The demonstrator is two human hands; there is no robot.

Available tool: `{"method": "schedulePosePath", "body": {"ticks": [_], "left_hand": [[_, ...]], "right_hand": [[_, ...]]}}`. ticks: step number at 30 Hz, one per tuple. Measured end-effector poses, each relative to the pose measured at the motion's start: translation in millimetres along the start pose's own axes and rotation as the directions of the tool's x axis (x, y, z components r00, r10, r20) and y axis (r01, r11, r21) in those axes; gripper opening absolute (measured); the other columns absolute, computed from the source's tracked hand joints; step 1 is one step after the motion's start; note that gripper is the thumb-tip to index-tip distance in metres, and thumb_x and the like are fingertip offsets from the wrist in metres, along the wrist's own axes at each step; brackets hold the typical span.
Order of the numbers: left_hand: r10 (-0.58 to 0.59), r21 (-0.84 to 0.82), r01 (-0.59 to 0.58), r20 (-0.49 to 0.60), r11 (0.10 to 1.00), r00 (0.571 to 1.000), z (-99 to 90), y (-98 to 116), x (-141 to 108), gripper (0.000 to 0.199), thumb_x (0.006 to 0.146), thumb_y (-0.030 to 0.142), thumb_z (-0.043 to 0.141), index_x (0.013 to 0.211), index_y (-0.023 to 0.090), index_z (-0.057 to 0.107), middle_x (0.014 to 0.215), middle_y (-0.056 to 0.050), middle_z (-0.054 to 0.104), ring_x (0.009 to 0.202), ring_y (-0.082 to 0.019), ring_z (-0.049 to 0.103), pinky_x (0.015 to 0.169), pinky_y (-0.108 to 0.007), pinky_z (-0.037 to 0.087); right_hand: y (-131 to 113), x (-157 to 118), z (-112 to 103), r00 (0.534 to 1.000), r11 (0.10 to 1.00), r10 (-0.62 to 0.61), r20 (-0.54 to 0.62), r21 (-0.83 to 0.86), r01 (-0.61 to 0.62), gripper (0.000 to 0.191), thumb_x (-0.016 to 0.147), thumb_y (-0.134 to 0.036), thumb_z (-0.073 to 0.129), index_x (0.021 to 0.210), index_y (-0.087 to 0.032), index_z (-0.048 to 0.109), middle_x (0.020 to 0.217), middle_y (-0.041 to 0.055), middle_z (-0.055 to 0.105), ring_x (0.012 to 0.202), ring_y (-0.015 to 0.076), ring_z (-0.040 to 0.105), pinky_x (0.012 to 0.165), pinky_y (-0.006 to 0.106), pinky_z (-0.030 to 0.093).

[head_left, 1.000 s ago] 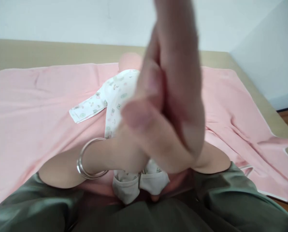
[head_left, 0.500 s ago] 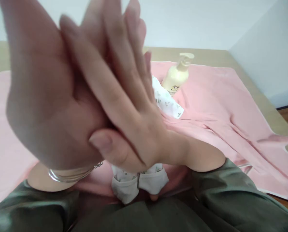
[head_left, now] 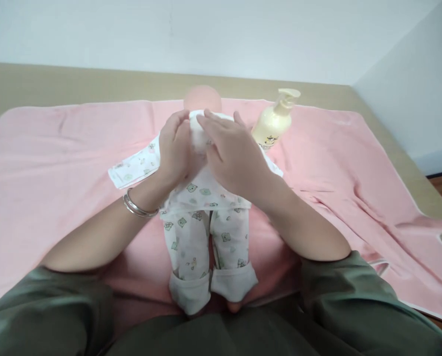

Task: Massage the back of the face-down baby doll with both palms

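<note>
A doll in a white printed top point(head_left: 206, 192) and white printed trousers point(head_left: 226, 235) lies on its back on a pink cloth point(head_left: 83, 148), its feet toward me. My left hand point(head_left: 175, 146), a silver bracelet at the wrist, hovers over the left side of the doll's chest with fingers extended. My right hand point(head_left: 236, 153) is above the chest's right side, fingers stretched toward the left hand. The hands are apart, and neither holds anything. They hide much of the upper body; the top of the doll's head point(head_left: 202, 98) shows beyond them.
A cream pump bottle point(head_left: 273, 121) stands on the pink cloth to the right of the doll's head. The cloth covers a light wooden table point(head_left: 124, 84), with a pale wall point(head_left: 221, 39) behind and at the right. Folds run across the cloth's right side.
My hands have moved down and away from the camera, from pressed together palm to palm to separated above the doll. The doll's head and clothes are now exposed to view.
</note>
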State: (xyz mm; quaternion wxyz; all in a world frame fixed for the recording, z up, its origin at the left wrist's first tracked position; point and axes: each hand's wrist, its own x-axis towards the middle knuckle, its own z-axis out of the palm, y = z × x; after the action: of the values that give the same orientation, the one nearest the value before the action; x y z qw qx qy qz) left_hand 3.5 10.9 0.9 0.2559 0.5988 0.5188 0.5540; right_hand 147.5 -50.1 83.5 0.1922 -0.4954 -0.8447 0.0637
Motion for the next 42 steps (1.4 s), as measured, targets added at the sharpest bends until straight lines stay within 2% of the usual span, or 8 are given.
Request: {"method": "schedulePosePath", "body": {"ticks": [3, 7, 15, 20, 26, 33, 38, 42], "left_hand": [[-0.118, 0.092, 0.119, -0.007, 0.989, 0.993, -5.0, -15, 2, 0.038, 0.098, 0.052, 0.053, 0.119, 0.022, 0.065, 0.128, -0.003, 0.074, 0.126, -0.028, 0.064, 0.116, -0.054, 0.051], [-0.029, 0.226, 0.012, 0.072, 0.974, 0.997, -11.5, -28, 4, 0.038, 0.097, 0.052, 0.048, 0.111, 0.023, 0.068, 0.122, -0.005, 0.077, 0.124, -0.030, 0.065, 0.118, -0.059, 0.047], [0.118, 0.184, -0.136, 0.106, 0.973, 0.987, -8.4, -44, -2, 0.040, 0.103, 0.046, 0.045, 0.130, 0.026, 0.065, 0.147, -0.008, 0.068, 0.146, -0.030, 0.056, 0.133, -0.051, 0.036], [0.132, 0.187, -0.157, 0.141, 0.970, 0.981, -8.5, -47, -2, 0.051, 0.104, 0.062, 0.039, 0.132, 0.027, 0.064, 0.151, -0.008, 0.065, 0.150, -0.029, 0.053, 0.135, -0.051, 0.034], [0.072, 0.248, -0.101, 0.125, 0.964, 0.990, -1.1, -57, 5, 0.081, 0.093, 0.082, 0.023, 0.133, 0.023, 0.062, 0.157, -0.002, 0.061, 0.158, -0.026, 0.041, 0.141, -0.052, 0.017], [0.138, 0.232, -0.168, 0.140, 0.958, 0.980, -5.5, -48, -2, 0.065, 0.100, 0.071, 0.036, 0.135, 0.023, 0.063, 0.155, -0.008, 0.063, 0.156, -0.030, 0.046, 0.138, -0.054, 0.026], [0.131, 0.210, -0.157, 0.135, 0.965, 0.982, -7.9, -52, 0, 0.060, 0.100, 0.067, 0.038, 0.132, 0.024, 0.064, 0.152, -0.006, 0.066, 0.150, -0.029, 0.052, 0.136, -0.051, 0.034], [0.063, 0.231, -0.103, 0.173, 0.967, 0.983, -7.4, -53, 3, 0.069, 0.099, 0.070, 0.031, 0.135, 0.020, 0.062, 0.150, -0.005, 0.066, 0.144, -0.027, 0.056, 0.131, -0.051, 0.039]], "right_hand": [[3, 8, 30, 0.993, 1.000, 0.015, 0.113, -0.010, -0.014, 0.057, 0.098, -0.004, 0.039, 0.152, -0.005, 0.054, 0.162, 0.0142, 0.054, 0.158, 0.0297, 0.043, 0.140, 0.055, 0.021], [12, 16, 61, 0.998, 0.997, -0.043, 0.040, 0.063, 0.040, 0.055, 0.101, -0.011, 0.037, 0.153, -0.011, 0.056, 0.166, 0.0081, 0.050, 0.163, 0.0259, 0.033, 0.140, 0.051, 0.019], [62, 44, 63, 0.994, 0.992, 0.078, 0.081, 0.093, -0.085, 0.062, 0.104, -0.030, 0.045, 0.163, -0.012, 0.042, 0.176, 0.0102, 0.031, 0.167, 0.0283, 0.022, 0.139, 0.057, 0.016], [36, 26, 71, 0.979, 0.979, 0.206, 0.003, 0.010, -0.206, 0.063, 0.106, -0.031, 0.039, 0.165, -0.007, 0.037, 0.175, 0.0194, 0.029, 0.165, 0.0430, 0.022, 0.133, 0.072, 0.016], [1, -1, 71, 1.000, 0.999, 0.013, -0.007, -0.032, -0.013, 0.062, 0.098, -0.014, 0.039, 0.159, -0.003, 0.044, 0.173, 0.0191, 0.034, 0.166, 0.0362, 0.022, 0.138, 0.062, 0.015], [45, 34, 63, 0.985, 0.987, 0.151, 0.085, 0.037, -0.154, 0.068, 0.103, -0.029, 0.042, 0.167, -0.008, 0.034, 0.178, 0.0132, 0.025, 0.168, 0.0368, 0.017, 0.138, 0.063, 0.016], [15, 8, 78, 0.990, 0.992, 0.127, -0.062, 0.017, -0.127, 0.064, 0.102, -0.025, 0.038, 0.162, -0.001, 0.038, 0.176, 0.0220, 0.026, 0.167, 0.0411, 0.016, 0.136, 0.067, 0.014], [2, 2, 74, 1.000, 0.999, 0.012, 0.019, -0.034, -0.011, 0.064, 0.099, -0.017, 0.041, 0.161, -0.003, 0.042, 0.176, 0.0157, 0.030, 0.168, 0.0361, 0.016, 0.140, 0.060, 0.010]]}}
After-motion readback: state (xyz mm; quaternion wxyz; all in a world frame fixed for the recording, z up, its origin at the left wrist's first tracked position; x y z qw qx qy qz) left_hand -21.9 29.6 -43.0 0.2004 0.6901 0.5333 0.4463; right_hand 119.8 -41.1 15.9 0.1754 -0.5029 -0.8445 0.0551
